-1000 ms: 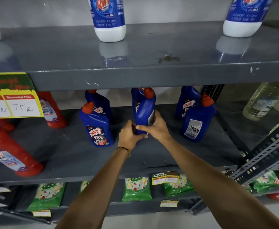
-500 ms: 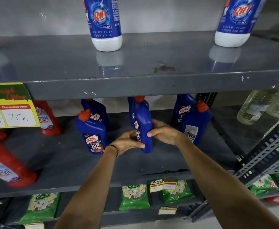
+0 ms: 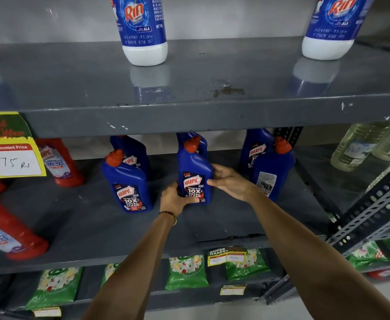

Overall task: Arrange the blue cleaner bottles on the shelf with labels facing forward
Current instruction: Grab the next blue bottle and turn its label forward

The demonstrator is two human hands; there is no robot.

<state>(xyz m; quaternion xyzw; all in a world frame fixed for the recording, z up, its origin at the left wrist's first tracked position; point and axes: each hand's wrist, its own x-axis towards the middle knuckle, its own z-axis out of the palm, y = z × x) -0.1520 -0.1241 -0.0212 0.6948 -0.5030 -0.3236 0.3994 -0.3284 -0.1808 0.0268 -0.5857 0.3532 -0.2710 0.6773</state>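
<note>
Blue cleaner bottle, upright, label forward, centre of the middle shelf.

Left hand wraps the base at the bottle's 7 o'clock; right hand cups its side at 3 o'clock; both clasp it. At 9 o'clock, a second blue bottle, label forward, standing apart. At 3 o'clock, behind the right hand, a third blue bottle showing its back label. Further blue bottles stand behind each. Red cleaner bottles at far 9 o'clock.
</note>
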